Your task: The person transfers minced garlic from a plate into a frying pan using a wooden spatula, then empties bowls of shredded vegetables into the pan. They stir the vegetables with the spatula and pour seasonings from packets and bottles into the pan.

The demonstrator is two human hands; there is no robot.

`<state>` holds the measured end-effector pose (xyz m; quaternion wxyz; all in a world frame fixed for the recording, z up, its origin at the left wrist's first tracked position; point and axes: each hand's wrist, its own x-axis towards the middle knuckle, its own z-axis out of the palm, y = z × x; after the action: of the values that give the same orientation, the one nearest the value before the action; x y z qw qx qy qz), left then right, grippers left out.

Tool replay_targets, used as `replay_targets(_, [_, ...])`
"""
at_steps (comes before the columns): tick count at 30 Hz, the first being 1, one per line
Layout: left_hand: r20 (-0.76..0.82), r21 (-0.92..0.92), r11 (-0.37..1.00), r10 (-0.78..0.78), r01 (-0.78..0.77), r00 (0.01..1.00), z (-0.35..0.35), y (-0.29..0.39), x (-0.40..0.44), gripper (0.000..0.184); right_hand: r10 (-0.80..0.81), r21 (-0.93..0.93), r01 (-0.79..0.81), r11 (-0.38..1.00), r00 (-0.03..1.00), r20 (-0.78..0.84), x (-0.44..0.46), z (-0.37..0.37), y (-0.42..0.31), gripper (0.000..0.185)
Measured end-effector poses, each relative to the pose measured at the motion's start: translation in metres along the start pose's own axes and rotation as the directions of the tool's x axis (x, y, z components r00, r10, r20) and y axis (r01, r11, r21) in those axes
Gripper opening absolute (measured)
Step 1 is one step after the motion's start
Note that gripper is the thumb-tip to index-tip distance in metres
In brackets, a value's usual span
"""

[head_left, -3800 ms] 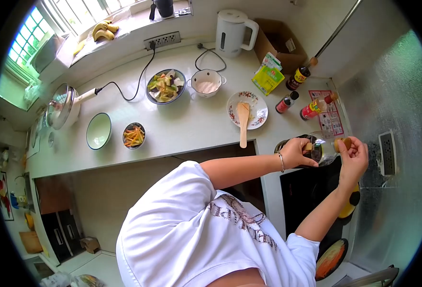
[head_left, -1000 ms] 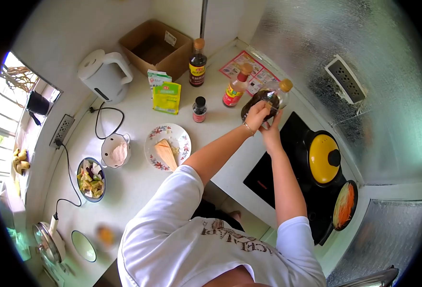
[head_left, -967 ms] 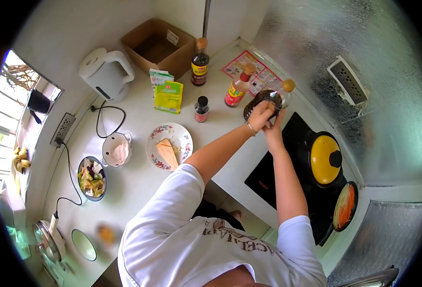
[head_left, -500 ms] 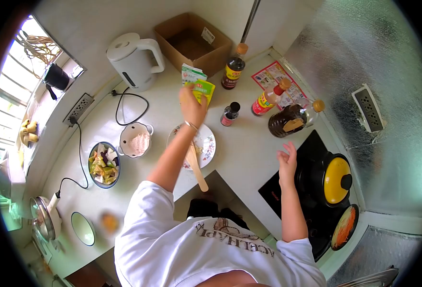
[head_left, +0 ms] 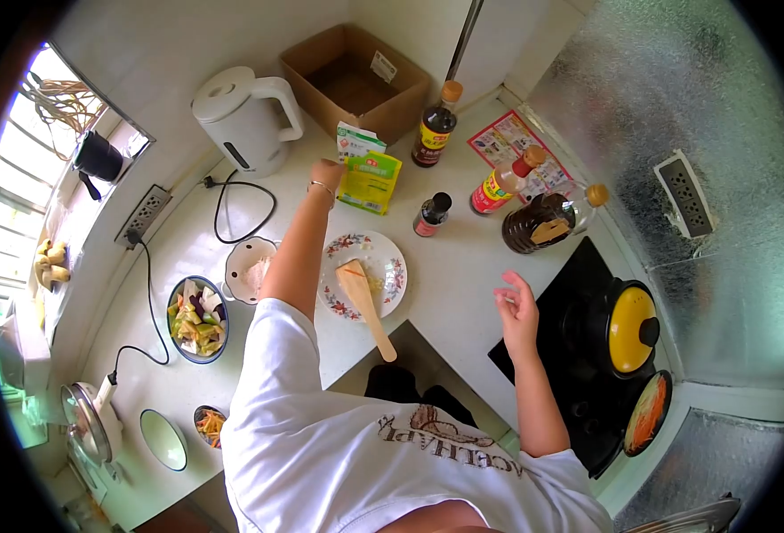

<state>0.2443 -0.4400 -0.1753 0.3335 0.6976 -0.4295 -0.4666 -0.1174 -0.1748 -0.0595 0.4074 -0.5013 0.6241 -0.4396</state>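
Note:
My left hand [head_left: 326,172] is closed at the left edge of a yellow-green packet [head_left: 372,182], its fingertips hidden; a white-green packet [head_left: 359,139] is just behind. Under that forearm sits a white handled bowl [head_left: 248,269] with pale pink contents. A floral plate [head_left: 392,264] holds small yellowish bits, and a wooden spatula [head_left: 364,306] rests on it, its handle reaching over the counter edge. My right hand [head_left: 518,315] hovers with fingers apart and nothing in them, left of the black cooktop [head_left: 543,342].
Sauce bottles [head_left: 432,133] and a large jug of dark liquid [head_left: 534,226] stand at the back. A yellow-lidded pot [head_left: 628,330] and a pan of orange shreds [head_left: 645,416] are at right. A kettle [head_left: 241,124], cardboard box [head_left: 361,80] and vegetable bowl [head_left: 198,320] are further left.
My left hand has shifted left from over the yellow-green packet to its left edge, uncovering more of the packet and plate. My right hand has moved slightly left and down.

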Motion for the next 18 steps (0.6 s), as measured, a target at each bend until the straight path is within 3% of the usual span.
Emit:
replay_targets(1, [-0.003, -0.002, 1.000, -0.001, 0.001, 1.000, 0.004, -0.004, 0.000, 0.050, -0.002, -0.001, 0.002, 1.000, 1.000, 0.004, -0.001, -0.001, 0.000, 0.038])
replay_targets(3, [-0.199, 0.209, 0.973, 0.140, -0.098, 0.970, 0.015, -0.014, 0.000, 0.043, -0.027, -0.051, 0.026, 0.998, 1.000, -0.015, -0.006, -0.002, 0.004, 0.037])
replay_targets(9, [-0.231, 0.221, 0.974, 0.100, -0.047, 0.968, 0.026, -0.006, -0.028, 0.053, -0.043, -0.112, 0.042, 0.993, 0.999, -0.007, -0.022, -0.009, 0.015, 0.040])
replay_targets(12, [-0.175, 0.237, 0.972, 0.048, -0.006, 0.983, 0.026, -0.008, -0.034, 0.061, -0.034, -0.106, 0.032, 0.994, 0.999, -0.015, -0.029, -0.014, 0.021, 0.040])
replay_targets(16, [-0.192, 0.341, 0.940, 0.080, -0.010, 0.978, 0.030, -0.010, -0.035, 0.061, -0.023, -0.090, 0.021, 0.996, 1.000, -0.019, -0.033, -0.018, 0.022, 0.041])
replay_targets(18, [-0.204, 0.383, 0.917, 0.203, -0.113, 0.958, 0.029, -0.017, -0.036, 0.054, -0.036, -0.103, 0.035, 0.994, 0.999, -0.009, -0.035, -0.019, 0.021, 0.041])
